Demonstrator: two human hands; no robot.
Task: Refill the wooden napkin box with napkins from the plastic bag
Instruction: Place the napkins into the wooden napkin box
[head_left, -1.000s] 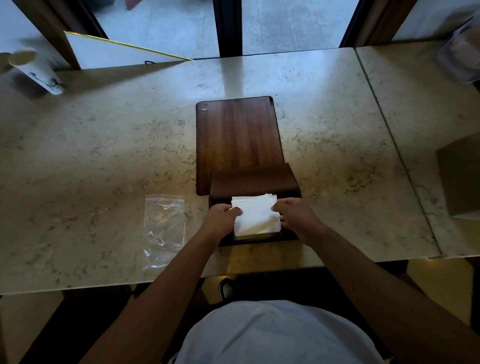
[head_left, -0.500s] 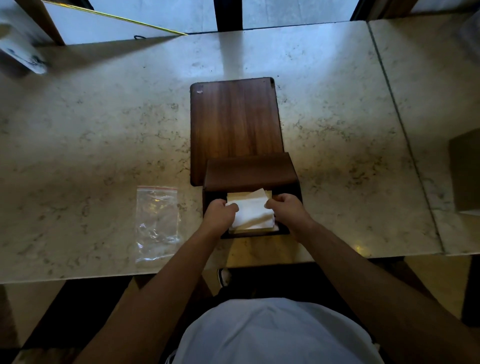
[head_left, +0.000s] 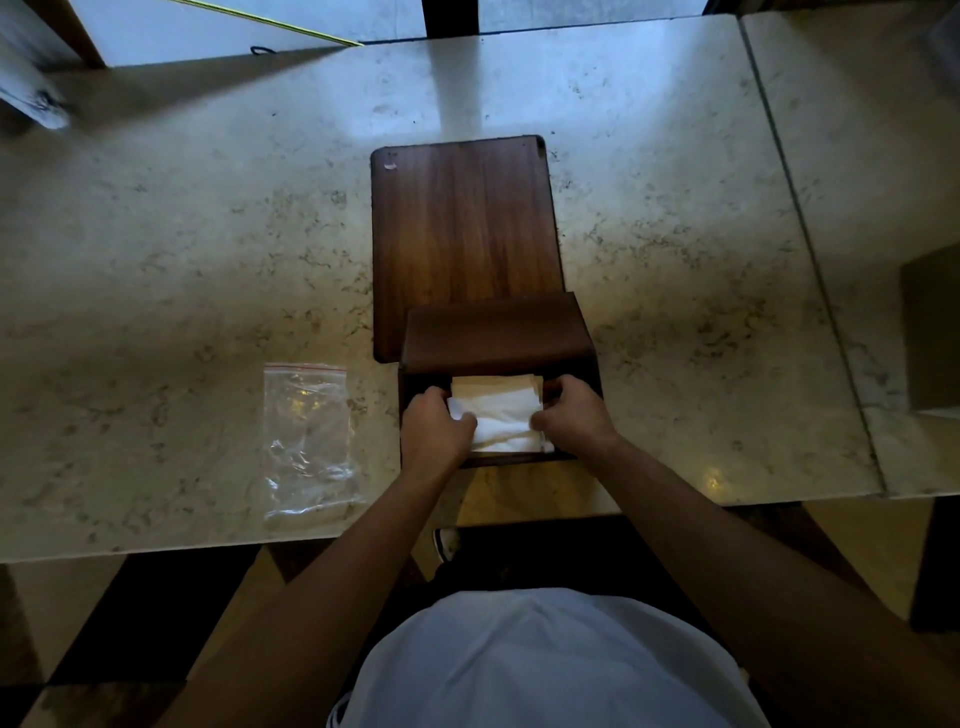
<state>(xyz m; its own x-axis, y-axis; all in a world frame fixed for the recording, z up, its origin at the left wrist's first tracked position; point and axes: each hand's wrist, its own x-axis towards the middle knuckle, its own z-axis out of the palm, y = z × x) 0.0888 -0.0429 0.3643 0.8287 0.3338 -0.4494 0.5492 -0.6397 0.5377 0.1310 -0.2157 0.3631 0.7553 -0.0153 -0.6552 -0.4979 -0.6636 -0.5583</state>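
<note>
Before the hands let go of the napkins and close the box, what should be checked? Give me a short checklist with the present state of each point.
1. Napkins inside the wooden napkin box: ok, the stack sits in the open compartment.
2. Stack lies flat: not ok, the top white napkin is creased and skewed over the ones below.
3. Both hands on the stack: ok, left hand and right hand press its two ends.
4. Plastic bag emptied: ok, it lies flat and looks empty, left of the box.
5. Lid free to close: ok, it lies open on the marble table, nothing on it.
</note>
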